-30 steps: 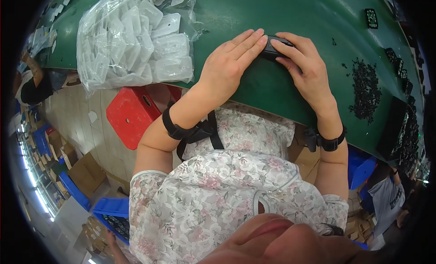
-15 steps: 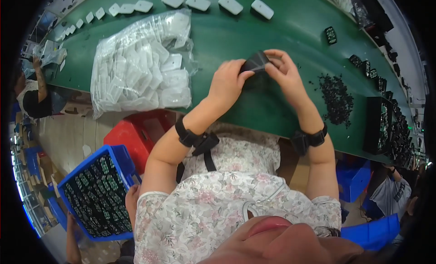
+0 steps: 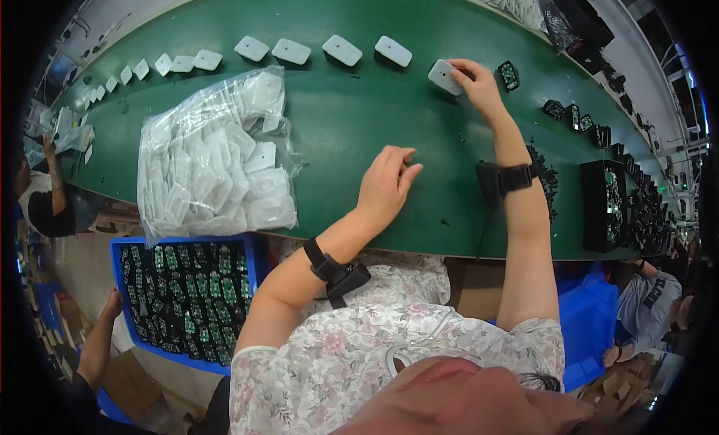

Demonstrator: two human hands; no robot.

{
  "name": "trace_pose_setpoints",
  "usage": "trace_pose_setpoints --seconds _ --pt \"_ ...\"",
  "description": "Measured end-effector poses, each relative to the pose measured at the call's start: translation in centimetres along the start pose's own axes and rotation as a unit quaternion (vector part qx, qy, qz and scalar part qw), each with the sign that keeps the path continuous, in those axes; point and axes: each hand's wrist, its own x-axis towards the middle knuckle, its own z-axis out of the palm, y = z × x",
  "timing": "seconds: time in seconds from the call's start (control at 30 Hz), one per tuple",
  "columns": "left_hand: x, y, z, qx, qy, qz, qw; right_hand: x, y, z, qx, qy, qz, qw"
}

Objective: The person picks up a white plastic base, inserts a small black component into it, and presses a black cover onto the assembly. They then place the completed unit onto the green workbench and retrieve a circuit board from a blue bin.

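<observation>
My right hand (image 3: 477, 83) reaches to the far right of the green table and grips a small case with a white cover (image 3: 443, 77) and dark sides by its right end. The case is at the table surface, at the right end of a spaced row of similar white-topped cases (image 3: 342, 51). Over the middle of the table, my left hand (image 3: 386, 182) is loosely curved, its thumb apart from the index finger, and no held thing shows. To its left lies a clear plastic bag (image 3: 215, 154) full of white covers.
Several black cases with green circuit boards (image 3: 508, 75) run down the right side, towards a black box (image 3: 604, 207). Small black parts (image 3: 549, 182) are piled partly behind my right forearm. At lower left, a person's hand (image 3: 114, 304) is beside a blue crate (image 3: 117, 266) of boards.
My hands have separated from the dark case they held together. My right hand has moved far and right, where it holds a white-covered case. The blue crate has shifted and turned.
</observation>
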Motion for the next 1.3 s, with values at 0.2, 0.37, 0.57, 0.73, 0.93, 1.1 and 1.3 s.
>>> trace_pose_setpoints --seconds 0.2,0.37,0.57,0.73,0.93,1.1,1.3 --pt "0.4 0.9 0.1 0.005 -0.012 -0.033 0.999 3.3 2.5 -0.7 -0.048 -0.08 0.059 0.994" --pt "0.7 0.9 0.2 0.025 -0.016 -0.022 0.999 2.7 2.1 -0.9 -0.044 -0.049 0.019 0.998" --pt "0.8 0.7 -0.2 0.038 0.002 -0.025 0.999 -3.8 -3.4 -1.8 -0.3 0.005 -0.026 0.954" --pt "0.3 -0.1 -0.1 0.055 0.022 0.029 0.998 -10.7 -1.4 0.6 -0.377 0.001 -0.099 0.921" --pt "-1.1 -0.1 -2.7 0.067 0.101 0.142 0.982 -11.8 -0.2 2.9 -0.399 0.026 -0.127 0.908" --pt "-2.0 -1.6 -12.2 0.313 0.164 0.174 0.919 -10.9 1.8 2.4 -0.315 0.048 -0.126 0.939" --pt "0.4 -5.9 -16.5 0.58 -0.046 0.049 0.812 -9.9 2.2 2.4 -0.308 0.069 -0.202 0.927"
